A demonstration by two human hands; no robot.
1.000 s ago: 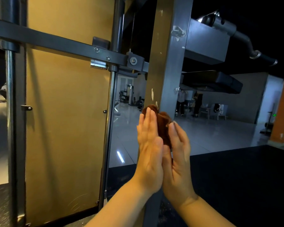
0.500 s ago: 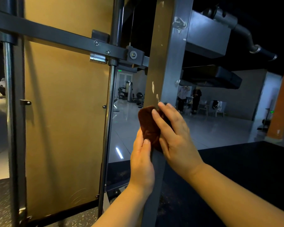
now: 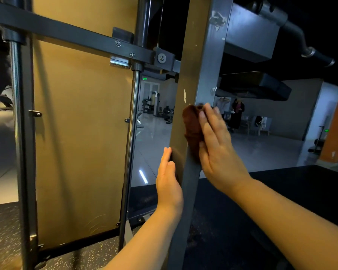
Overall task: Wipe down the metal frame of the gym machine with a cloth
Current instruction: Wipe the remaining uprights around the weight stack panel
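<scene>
A grey square upright post point(image 3: 205, 61) of the gym machine frame rises through the middle of the view, with chipped paint spots. A dark brown cloth point(image 3: 192, 129) lies against the post's front corner. My right hand point(image 3: 217, 145) presses the cloth onto the post with straight fingers, covering its right part. My left hand point(image 3: 169, 182) rests flat on the post's left face, lower down, with fingers pointing up and nothing in it.
A dark crossbar point(image 3: 70, 36) bolts into the post from the left. A chrome guide rod point(image 3: 132, 133) and a tan panel point(image 3: 80, 133) stand left of the post. Black pads point(image 3: 254, 86) hang at upper right. People stand far off across the gym floor.
My left hand has let go of the cloth and slid down to the post's left face. My right hand has taken over the cloth and shifted it onto the post's corner.
</scene>
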